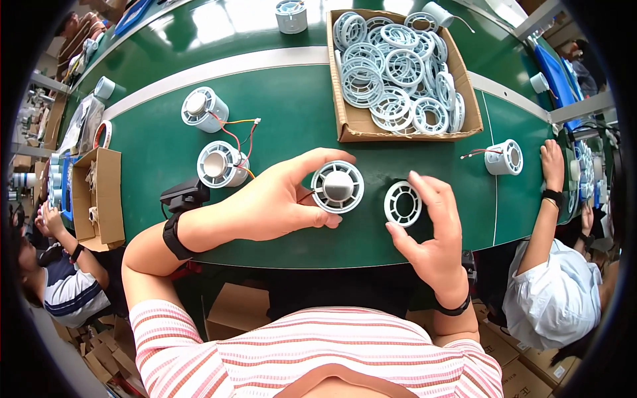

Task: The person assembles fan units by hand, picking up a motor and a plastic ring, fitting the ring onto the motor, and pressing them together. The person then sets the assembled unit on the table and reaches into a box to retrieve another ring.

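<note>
"Head view: a white unit with a silver dome (pixel 340 186) is held over the near edge's middle stretch of the green surface (pixel 285 132), its side clasped by the thumb and fingers of the left hand (pixel 275 199). Just right of it, a slotted ring (pixel 387 205) is pinched by the right hand (pixel 436 229), thumb and fingertip set on opposite sides of the rim."

"A light grip, that! Where is trouble to be expected?"

"At the ring first. Only a thin rim is gripped, so by a small twist it could be dropped, perhaps over the near edge. Whether it is lifted clear cannot be told."

"And by the left palm?"

"A thin wire (pixel 304 197) is glimpsed there; under a tightened grasp it could be pinched or tugged."

"Further left?"

"Two similar units, the upper (pixel 204 109) and the lower (pixel 222 164), are seen towards the surface's left edge, their red and yellow wires (pixel 237 138) trailing near the forearm. Should a strand be snagged, a unit could be pulled over."

"Beyond?"

"Back from the near edge, a cardboard box (pixel 358 129) is heaped with pale blue rings (pixel 388 103); by a knock, some could be spilled. Towards the right edge, another wired unit (pixel 497 161) is placed near a co-worker's hand (pixel 552 162), by which it could be bumped."
</note>
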